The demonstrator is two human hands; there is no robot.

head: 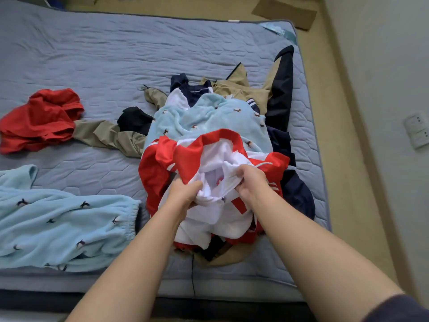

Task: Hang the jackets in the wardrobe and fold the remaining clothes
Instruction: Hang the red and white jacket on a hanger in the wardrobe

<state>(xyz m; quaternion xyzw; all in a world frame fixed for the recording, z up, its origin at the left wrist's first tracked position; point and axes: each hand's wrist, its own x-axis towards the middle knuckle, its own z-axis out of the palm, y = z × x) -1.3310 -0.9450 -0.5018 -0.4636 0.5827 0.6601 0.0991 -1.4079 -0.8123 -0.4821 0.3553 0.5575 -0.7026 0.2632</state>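
**Both hands on the red and white jacket at the top of the pile**

At eight o'clock, pale blue fleece trousers [62,226] lie spread on the bed [104,54]. A crumpled red garment [39,119] sits above them at ten o'clock.

Near the centre is the pile. A khaki and navy jacket [274,89] lies underneath, with one sleeve reaching out toward nine o'clock. A pale blue fleece top [209,122] lies over it.

The red and white jacket [192,156] is on top, at the six o'clock side of the pile, with its white lining turned outward. The left hand [183,194] has its grip clamped on a bunch of that lining at the jacket's opening. Just to its right, the right hand [249,182] pinches the fabric beside the zip [233,189], so that grip is also closed on the jacket.

The jacket looks light, thin and limp, probably a slippery sports fabric. It will likely sag and slide rather than hold a shape. The collar or shoulder seams seem the best places to hold it for shaking out and hanging, since loose lining would only stretch and twist. The zip teeth could snag the fleece beneath.

At one o'clock, flattened cardboard [285,12] lies on the floor. At three o'clock, a wall socket [416,129] is visible.
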